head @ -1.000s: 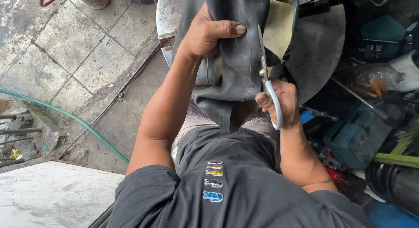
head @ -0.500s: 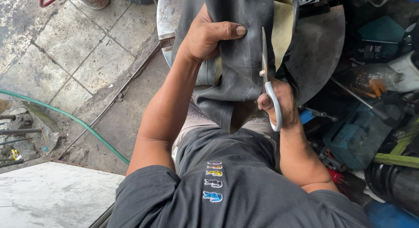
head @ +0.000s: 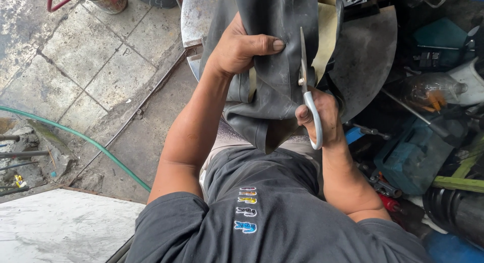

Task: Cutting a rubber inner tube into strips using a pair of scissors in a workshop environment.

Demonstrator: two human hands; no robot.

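Observation:
A black rubber inner tube [head: 275, 76] hangs down in front of me over my lap. My left hand [head: 242, 49] grips its left side, thumb pressed flat across the rubber. My right hand [head: 320, 114] is closed on the white handles of a pair of scissors [head: 307, 86], whose blades point upward along the tube's right edge. A yellowish strip [head: 325, 28] of material shows just right of the blades.
A round grey metal plate [head: 365, 56] lies behind the tube. Cluttered tools, a teal case [head: 411, 154] and a plastic bottle [head: 428, 91] fill the right. A green hose [head: 85, 142] crosses the concrete floor at left. A pale slab [head: 55, 227] sits at bottom left.
The scissors have crept slightly upward along the tube's right edge. My left hand keeps the same grip on the rubber.

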